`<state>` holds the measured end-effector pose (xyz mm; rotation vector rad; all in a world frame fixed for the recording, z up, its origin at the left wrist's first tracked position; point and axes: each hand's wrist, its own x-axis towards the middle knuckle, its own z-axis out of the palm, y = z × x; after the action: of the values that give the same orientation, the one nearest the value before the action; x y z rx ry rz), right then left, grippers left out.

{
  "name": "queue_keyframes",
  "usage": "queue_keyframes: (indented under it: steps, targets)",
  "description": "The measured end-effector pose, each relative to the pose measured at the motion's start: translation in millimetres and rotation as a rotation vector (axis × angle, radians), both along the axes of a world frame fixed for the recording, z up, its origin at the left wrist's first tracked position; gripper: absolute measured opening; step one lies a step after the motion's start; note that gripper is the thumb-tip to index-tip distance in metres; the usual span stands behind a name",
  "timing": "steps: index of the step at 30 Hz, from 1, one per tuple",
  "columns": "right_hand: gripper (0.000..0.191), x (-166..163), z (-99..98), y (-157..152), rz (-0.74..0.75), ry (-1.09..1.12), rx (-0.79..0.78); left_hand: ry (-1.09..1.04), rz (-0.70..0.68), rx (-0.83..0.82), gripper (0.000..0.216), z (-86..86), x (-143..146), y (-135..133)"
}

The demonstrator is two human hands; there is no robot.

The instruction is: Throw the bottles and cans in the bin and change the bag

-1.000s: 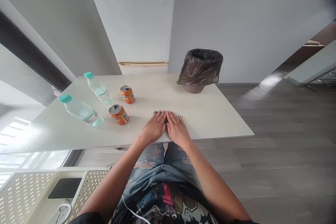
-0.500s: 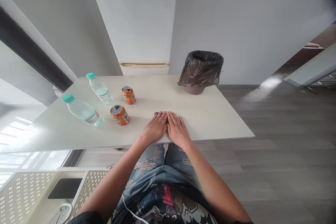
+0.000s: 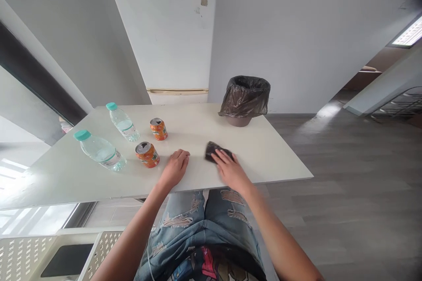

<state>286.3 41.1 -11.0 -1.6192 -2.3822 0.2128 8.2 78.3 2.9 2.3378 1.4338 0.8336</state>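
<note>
My left hand (image 3: 176, 168) rests near the table's front edge with loosely bent fingers and nothing visible in it. To its left stands an orange drink can (image 3: 147, 155), not touched by the hand. My right hand (image 3: 231, 170) lies over a dark folded piece (image 3: 212, 151), its fingers across the near right part. Motion blur hides whether that piece is cloth or plastic. Behind the first can is a second orange can (image 3: 159, 129), also opened at the top. Two clear bottles with green caps stand at the left, a nearer bottle (image 3: 102, 151) and a farther bottle (image 3: 123, 124).
At the white table's (image 3: 280, 158) back edge stands a bin (image 3: 244, 101) lined with a dark plastic bag. Beyond the table is a white fridge (image 3: 165, 30). A perforated cream cart (image 3: 29, 250) sits at the lower left.
My hands have parted: the left slid left off the dark piece, while the right moved rightward along with it. More of the dark piece now shows. The whole view has shifted slightly.
</note>
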Motion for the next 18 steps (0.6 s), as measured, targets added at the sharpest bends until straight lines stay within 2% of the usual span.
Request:
queue_keyframes:
  steps: [5, 8, 11, 13, 15, 18]
  targets:
    - [0.059, 94.0, -9.4, -7.3, -0.342, -0.038, -0.012, 0.207, 0.039, 0.058, 0.025, -11.6, 2.9, 3.0]
    - [0.061, 156.7, -13.2, -17.9, -0.494, -0.064, -0.025, 0.247, 0.05, 0.079, 0.023, -12.2, 6.5, 0.8]
    - [0.062, 199.5, -14.7, -23.8, -0.597, -0.083, -0.019, 0.237, 0.043, 0.074, 0.025, -11.6, 5.9, 0.0]
    - [0.062, 210.9, -13.8, -22.9, -0.621, -0.09, -0.012, 0.24, 0.042, 0.071, 0.025, -11.3, 5.1, 0.4]
    - [0.059, 209.8, -8.2, -17.5, -0.624, -0.075, 0.063, 0.248, 0.041, 0.069, 0.024, -11.2, 4.8, 0.8]
    - [0.052, 193.3, 16.9, 1.1, -0.607, 0.036, 0.353, 0.25, 0.038, 0.066, 0.024, -11.7, 4.8, 0.0]
